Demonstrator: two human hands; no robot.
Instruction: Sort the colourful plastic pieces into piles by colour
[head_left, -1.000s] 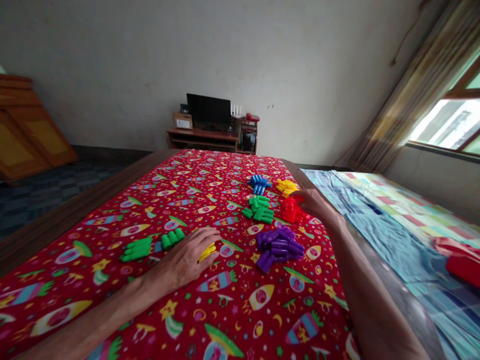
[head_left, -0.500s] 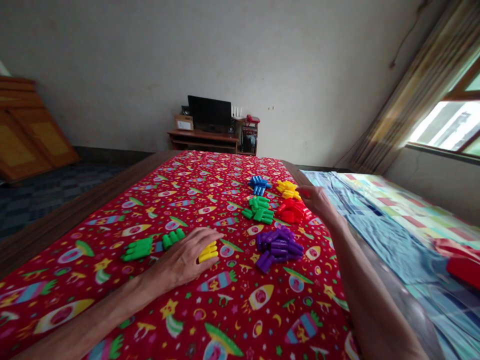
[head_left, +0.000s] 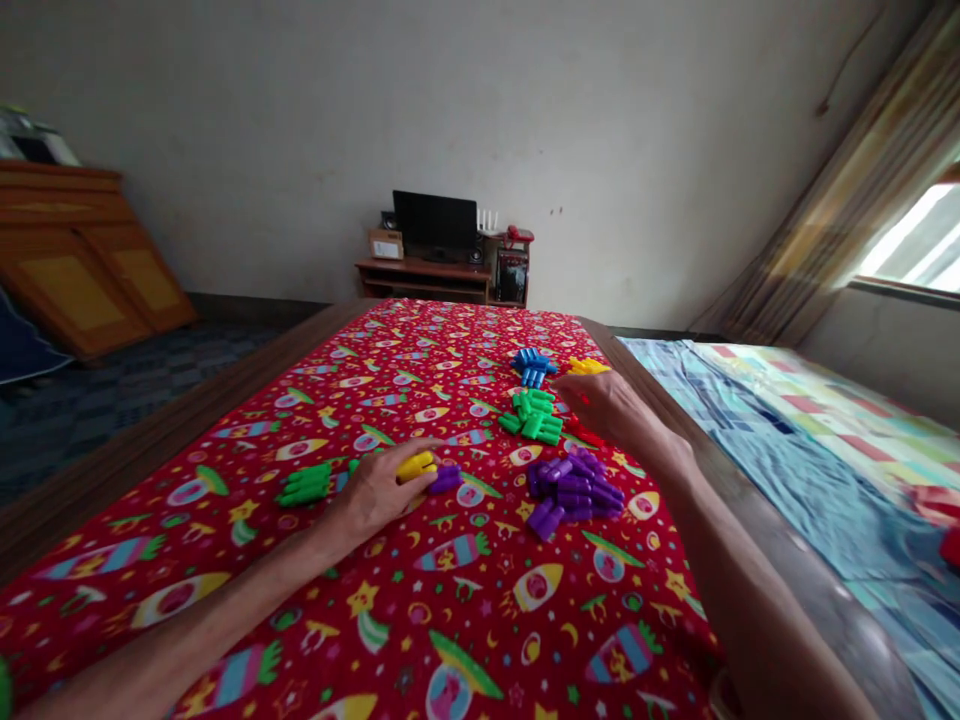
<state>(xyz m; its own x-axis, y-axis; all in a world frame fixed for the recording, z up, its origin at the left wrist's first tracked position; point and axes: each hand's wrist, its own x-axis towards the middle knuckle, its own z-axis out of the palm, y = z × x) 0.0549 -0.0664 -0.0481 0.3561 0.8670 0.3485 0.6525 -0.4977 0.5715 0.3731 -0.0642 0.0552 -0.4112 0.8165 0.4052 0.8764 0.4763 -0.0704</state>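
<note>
My left hand (head_left: pixel 375 485) is closed round a yellow plastic building block (head_left: pixel 416 466), gripped between thumb and fingers. Just right of it, a purple block (head_left: pixel 445 479) lies on the cloth. A ridged green block (head_left: pixel 305 485) lies left of this hand, with another bit of green mostly hidden behind the knuckles. Over the red blocks (head_left: pixel 583 432) reaches my right hand (head_left: pixel 600 402), fingers bent together; what they hold, if anything, is hidden. Close to it are piles of green blocks (head_left: pixel 534 416), blue blocks (head_left: pixel 533 367) and yellow blocks (head_left: pixel 587 366).
Nearer me sits a pile of purple blocks (head_left: pixel 574 490). A red patterned cloth (head_left: pixel 450 630) covers the table, whose dark edge (head_left: pixel 765 510) runs along the right. Beyond that edge is a bed (head_left: pixel 757 430). A desk with a monitor (head_left: pixel 435 225) stands by the far wall.
My right hand has moved left from beside the yellow pile to over the red blocks. My left hand, now gripping a yellow block, has shifted slightly; a purple block shows beside it.
</note>
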